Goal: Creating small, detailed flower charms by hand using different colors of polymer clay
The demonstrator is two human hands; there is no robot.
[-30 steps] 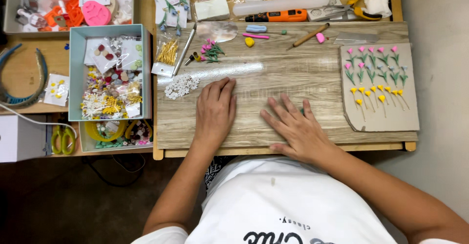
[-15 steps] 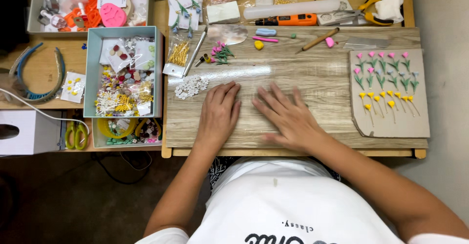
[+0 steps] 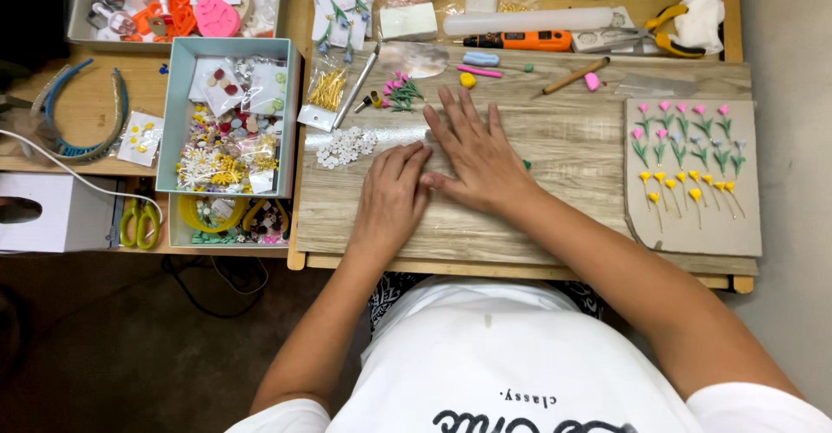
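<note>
Head view: both hands lie flat, palms down, on the wooden board [image 3: 537,225]. Left hand [image 3: 392,197] has fingers together, loosely extended, holding nothing; its fingertips sit just below a cluster of small white flowers [image 3: 345,146]. Right hand [image 3: 475,154] is spread wide, fingers fanned toward the board's top edge, gripping nothing; its thumb touches the left hand's fingers. Pink flower sprigs [image 3: 400,91] lie just beyond the right fingertips. A cardboard sheet [image 3: 693,225] with rows of pink, blue and yellow flowers rests at the board's right end, well apart from both hands. Open box [image 3: 232,117] of mixed pieces stands left of the board.
</note>
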